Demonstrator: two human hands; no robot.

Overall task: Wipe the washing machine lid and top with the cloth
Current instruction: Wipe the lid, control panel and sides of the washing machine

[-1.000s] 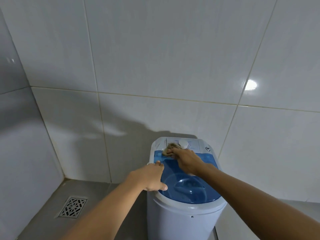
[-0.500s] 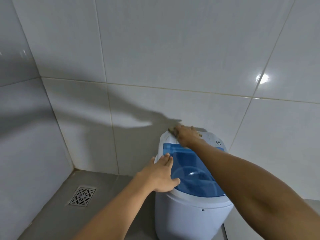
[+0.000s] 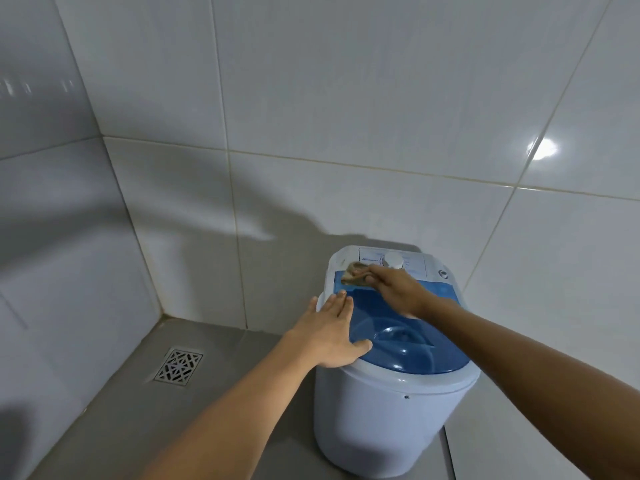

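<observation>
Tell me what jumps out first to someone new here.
A small white washing machine with a blue lid stands low and right of centre against the tiled wall. The right hand presses a cloth at the lid's back edge; the left hand lies flat on the left rim.

The washing machine [image 3: 388, 420] stands hard against the tiled wall [image 3: 346, 98] at 12 and 3 o'clock, so no way round there. Open floor [image 3: 207, 393] lies from 7 to 10 o'clock, with a drain grate [image 3: 179, 366] flush at 9
</observation>
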